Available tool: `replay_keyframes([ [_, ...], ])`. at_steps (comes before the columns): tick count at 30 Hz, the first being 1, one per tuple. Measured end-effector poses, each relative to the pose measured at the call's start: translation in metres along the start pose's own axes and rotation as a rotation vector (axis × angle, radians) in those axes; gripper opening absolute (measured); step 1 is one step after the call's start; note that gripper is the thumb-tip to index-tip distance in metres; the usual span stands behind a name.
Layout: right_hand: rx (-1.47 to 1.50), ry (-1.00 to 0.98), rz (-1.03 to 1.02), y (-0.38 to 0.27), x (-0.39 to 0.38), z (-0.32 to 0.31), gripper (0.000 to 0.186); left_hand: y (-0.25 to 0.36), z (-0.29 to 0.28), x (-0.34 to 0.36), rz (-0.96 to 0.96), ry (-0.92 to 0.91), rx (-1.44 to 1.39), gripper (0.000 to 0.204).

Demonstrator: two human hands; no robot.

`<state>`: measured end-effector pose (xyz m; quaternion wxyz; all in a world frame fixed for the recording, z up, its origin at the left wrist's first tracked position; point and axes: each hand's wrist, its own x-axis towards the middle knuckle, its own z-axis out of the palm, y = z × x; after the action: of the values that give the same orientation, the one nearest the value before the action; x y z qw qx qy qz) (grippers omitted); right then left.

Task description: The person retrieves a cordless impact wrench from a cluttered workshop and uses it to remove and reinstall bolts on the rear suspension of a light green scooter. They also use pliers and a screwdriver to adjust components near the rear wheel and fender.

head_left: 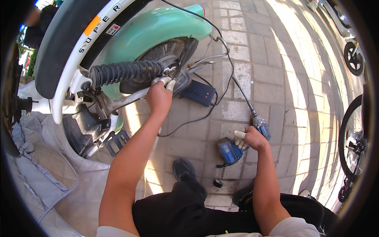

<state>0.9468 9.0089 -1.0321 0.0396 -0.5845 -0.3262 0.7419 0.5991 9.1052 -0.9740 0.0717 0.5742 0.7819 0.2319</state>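
My right hand [252, 139], with pale coverings on its fingers, grips a blue cordless impact wrench [229, 152] above the paving. A long metal extension bar [243, 94] runs from its nose toward the scooter. My left hand [160, 94], its fingertips also covered, reaches to the lower end of a black coil shock absorber [126, 73] beside the rear wheel [164, 51]. Its fingers are closed there, and what they pinch is hidden. The electric scooter has a mint-green rear fender [158, 29] and a white frame rail [71, 67].
On the bricks lies a black charger box [198, 93] with red lights, its cable looping around. A small black roll [218, 183] sits near my shoe [184, 170]. Quilted grey fabric [51, 173] spreads at the left. Other wheels [351, 134] stand along the right edge.
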Motion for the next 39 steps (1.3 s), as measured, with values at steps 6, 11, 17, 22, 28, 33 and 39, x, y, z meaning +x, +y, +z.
replay_keyframes([
  [6, 0.073, 0.189, 0.243, 0.067, -0.033, -0.017, 0.037, -0.011, 0.004, -0.001, 0.0, 0.003, -0.239, 0.021],
  [11, 0.981, 0.536, -0.383, 0.127, 0.021, 0.004, 0.036, 0.0, 0.007, -0.007, -0.106, -0.122, -0.611, 0.021],
  [17, 1.356, 0.245, -0.377, 0.114, 0.031, 0.019, 0.017, 0.006, -0.011, -0.012, -0.249, -0.23, -0.679, 0.023],
  [22, 1.313, 0.228, -0.485, 0.089, 0.003, 0.036, 0.017, -0.015, -0.008, -0.013, -0.106, -0.124, -0.642, 0.021],
  [28, 1.173, 0.28, -0.57, 0.087, -0.006, 0.025, 0.02, -0.01, -0.009, -0.015, -0.115, -0.169, -0.546, 0.023],
  [33, 1.17, 0.107, -0.729, 0.083, -0.026, 0.027, 0.043, -0.015, -0.006, -0.014, -0.137, -0.165, -0.521, 0.025],
  [39, 1.073, -0.112, -0.722, 0.075, -0.034, 0.022, 0.048, -0.032, 0.017, -0.003, 0.014, -0.026, -0.472, 0.022],
])
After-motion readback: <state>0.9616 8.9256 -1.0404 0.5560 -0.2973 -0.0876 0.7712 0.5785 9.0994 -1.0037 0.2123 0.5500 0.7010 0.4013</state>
